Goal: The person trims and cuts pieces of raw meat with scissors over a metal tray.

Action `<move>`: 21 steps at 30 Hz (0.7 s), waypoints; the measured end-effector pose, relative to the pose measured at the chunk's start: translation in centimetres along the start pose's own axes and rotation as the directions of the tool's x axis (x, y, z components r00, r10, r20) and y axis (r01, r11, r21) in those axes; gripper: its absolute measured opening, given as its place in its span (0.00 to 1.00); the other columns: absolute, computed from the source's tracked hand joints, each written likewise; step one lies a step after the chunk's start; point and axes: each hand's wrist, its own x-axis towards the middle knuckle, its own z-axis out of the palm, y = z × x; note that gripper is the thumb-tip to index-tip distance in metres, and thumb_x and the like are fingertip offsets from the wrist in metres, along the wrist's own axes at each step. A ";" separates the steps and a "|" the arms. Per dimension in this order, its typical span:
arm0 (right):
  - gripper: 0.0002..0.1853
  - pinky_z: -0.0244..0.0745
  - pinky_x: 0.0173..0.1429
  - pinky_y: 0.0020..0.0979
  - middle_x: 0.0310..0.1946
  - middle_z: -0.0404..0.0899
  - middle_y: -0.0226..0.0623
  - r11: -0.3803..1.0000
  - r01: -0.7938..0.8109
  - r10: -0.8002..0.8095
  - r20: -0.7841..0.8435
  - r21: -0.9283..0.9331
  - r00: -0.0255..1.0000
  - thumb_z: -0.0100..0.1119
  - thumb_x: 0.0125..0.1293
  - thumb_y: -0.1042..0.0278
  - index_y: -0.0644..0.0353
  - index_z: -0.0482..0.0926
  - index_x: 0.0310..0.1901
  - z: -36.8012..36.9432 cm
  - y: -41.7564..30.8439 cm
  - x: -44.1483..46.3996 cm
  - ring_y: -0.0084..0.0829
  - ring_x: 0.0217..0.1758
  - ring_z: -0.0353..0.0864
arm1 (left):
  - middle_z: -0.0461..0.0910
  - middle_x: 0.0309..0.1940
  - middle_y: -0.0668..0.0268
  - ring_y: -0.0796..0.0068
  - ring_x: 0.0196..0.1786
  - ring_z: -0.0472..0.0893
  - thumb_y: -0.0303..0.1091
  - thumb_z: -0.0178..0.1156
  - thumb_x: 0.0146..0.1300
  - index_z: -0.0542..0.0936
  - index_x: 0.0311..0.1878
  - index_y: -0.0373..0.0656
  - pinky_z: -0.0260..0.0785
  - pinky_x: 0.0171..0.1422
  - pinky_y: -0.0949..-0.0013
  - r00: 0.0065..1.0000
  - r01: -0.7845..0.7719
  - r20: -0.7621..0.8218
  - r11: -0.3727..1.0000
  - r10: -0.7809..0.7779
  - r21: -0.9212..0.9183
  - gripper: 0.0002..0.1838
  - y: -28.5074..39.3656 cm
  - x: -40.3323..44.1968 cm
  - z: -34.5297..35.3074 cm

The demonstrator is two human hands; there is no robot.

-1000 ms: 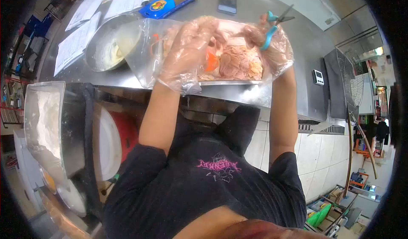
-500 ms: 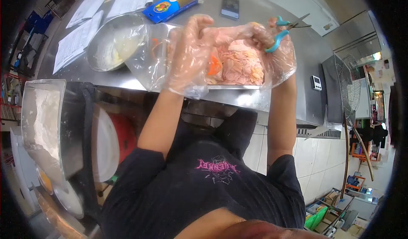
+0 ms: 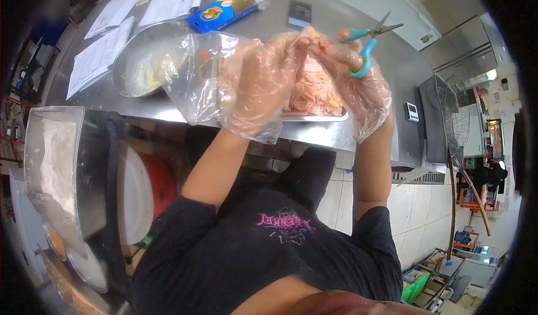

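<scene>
Pinched raw meat [image 3: 308, 41] between fingertips of left hand [image 3: 260, 85] and right hand [image 3: 361, 85], upper center, scissors [image 3: 367, 56] hooked on the latter, above a tray [image 3: 330, 117]. Had a powdery tub [image 3: 89, 186] at left; across the steel table [image 3: 392, 85], papers [image 3: 98, 57], bowl [image 3: 128, 71], clear plastic [image 3: 193, 88] overlapping bowl and tray, blue packet [image 3: 216, 15], phone [image 3: 300, 14], timer [image 3: 412, 112]; tiled floor [image 3: 420, 203], lower right.

From here the room looks bright, with white glare along the front edge of the steel tabletop [image 3: 412, 63]. The wide lens bends the sides, black rounds off the corners, and the upper left is blurred.
</scene>
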 end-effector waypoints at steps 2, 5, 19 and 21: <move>0.16 0.86 0.60 0.40 0.43 0.84 0.51 0.990 0.042 -0.046 -0.030 -0.134 0.998 0.69 0.64 0.80 0.62 0.70 0.47 -0.4 -0.2 0.0 0.43 0.51 0.87 | 0.87 0.32 0.61 0.78 0.34 0.84 0.29 0.60 0.72 0.86 0.50 0.37 0.74 0.41 0.72 1.000 0.018 0.017 0.981 -0.015 -0.196 0.10 -1.4 -0.3 0.5; 0.14 0.86 0.57 0.39 0.44 0.82 0.47 0.928 0.050 -0.074 -0.051 -0.368 0.996 0.65 0.67 0.80 0.62 0.72 0.50 -2.6 0.1 1.0 0.40 0.51 0.86 | 0.84 0.25 0.65 0.76 0.31 0.83 0.35 0.58 0.74 0.85 0.45 0.37 0.74 0.52 0.68 0.986 0.134 0.110 0.988 -0.125 -0.081 0.12 0.1 0.0 -0.5; 0.16 0.77 0.38 0.26 0.36 0.84 0.38 0.833 0.137 -0.175 -0.022 -0.535 0.984 0.73 0.62 0.77 0.57 0.75 0.46 -6.4 0.6 2.8 0.28 0.37 0.84 | 0.84 0.44 0.59 0.70 0.41 0.84 0.33 0.52 0.78 0.79 0.57 0.31 0.76 0.52 0.66 0.923 0.358 0.302 0.814 -0.237 -0.458 0.16 -3.1 0.7 -1.4; 0.17 0.81 0.49 0.31 0.46 0.85 0.46 0.773 -0.032 0.007 -0.042 -0.633 0.999 0.73 0.62 0.77 0.59 0.75 0.48 -6.7 0.6 2.4 0.35 0.47 0.86 | 0.84 0.48 0.58 0.69 0.45 0.85 0.33 0.51 0.78 0.78 0.60 0.31 0.76 0.54 0.66 0.929 0.341 0.284 0.852 -0.239 -0.396 0.17 -3.8 0.6 -1.5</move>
